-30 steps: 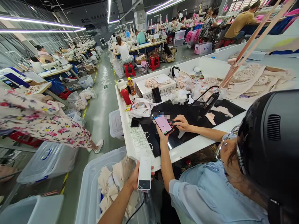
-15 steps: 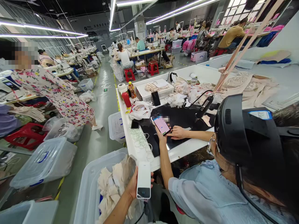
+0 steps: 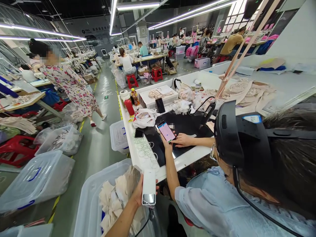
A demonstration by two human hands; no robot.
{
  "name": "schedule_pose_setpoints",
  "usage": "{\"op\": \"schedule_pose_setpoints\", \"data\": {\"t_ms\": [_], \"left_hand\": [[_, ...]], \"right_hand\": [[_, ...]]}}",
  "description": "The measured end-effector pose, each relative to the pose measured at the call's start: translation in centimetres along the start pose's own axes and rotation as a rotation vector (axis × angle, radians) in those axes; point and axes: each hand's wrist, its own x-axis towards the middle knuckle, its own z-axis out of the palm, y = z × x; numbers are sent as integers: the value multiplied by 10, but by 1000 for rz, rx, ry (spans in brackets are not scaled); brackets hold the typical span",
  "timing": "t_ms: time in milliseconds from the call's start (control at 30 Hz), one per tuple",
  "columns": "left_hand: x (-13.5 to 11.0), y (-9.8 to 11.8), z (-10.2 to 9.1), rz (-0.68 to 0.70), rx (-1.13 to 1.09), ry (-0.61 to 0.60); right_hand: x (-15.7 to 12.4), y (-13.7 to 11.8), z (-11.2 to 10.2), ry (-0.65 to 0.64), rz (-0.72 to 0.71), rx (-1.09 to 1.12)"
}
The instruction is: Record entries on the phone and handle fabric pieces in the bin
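Note:
My left hand point(image 3: 138, 192) is closed around a white power bank point(image 3: 148, 186) with a dark, glossy panel at its near end. A black cable point(image 3: 145, 225) hangs below the power bank. Right below it stands a clear plastic bin point(image 3: 84, 197) holding beige fabric pieces point(image 3: 116, 200). My right hand is out of view. Close on the right, a seated co-worker in a light blue top point(image 3: 212, 194) wears a black head-mounted device point(image 3: 229, 131). That co-worker holds a smartphone point(image 3: 167, 132) in one hand while the other hand's finger is at its screen.
A white-edged workbench point(image 3: 142, 161) carries a plastic bag point(image 3: 144, 118), a dark phone point(image 3: 160, 105), a red container point(image 3: 129, 107), a drink bottle point(image 3: 135, 96) and cords. Lidded bins point(image 3: 37, 177) line the aisle point(image 3: 98, 138) at left. A person in a floral dress point(image 3: 70, 85) walks there.
The camera view has shifted slightly. The person in the floral dress has stepped further along the aisle. My left hand keeps its hold on the power bank, whose panel now catches a reflection.

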Motion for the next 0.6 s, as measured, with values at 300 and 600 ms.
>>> {"op": "schedule_pose_setpoints", "data": {"t_ms": [300,600], "left_hand": [[10,-1,-14,12,-29,-47],[16,-6,-23,41,-52,-119]], "right_hand": [[1,7,-4,-168,-151,358],[13,-11,-1,-185,13,228]]}}
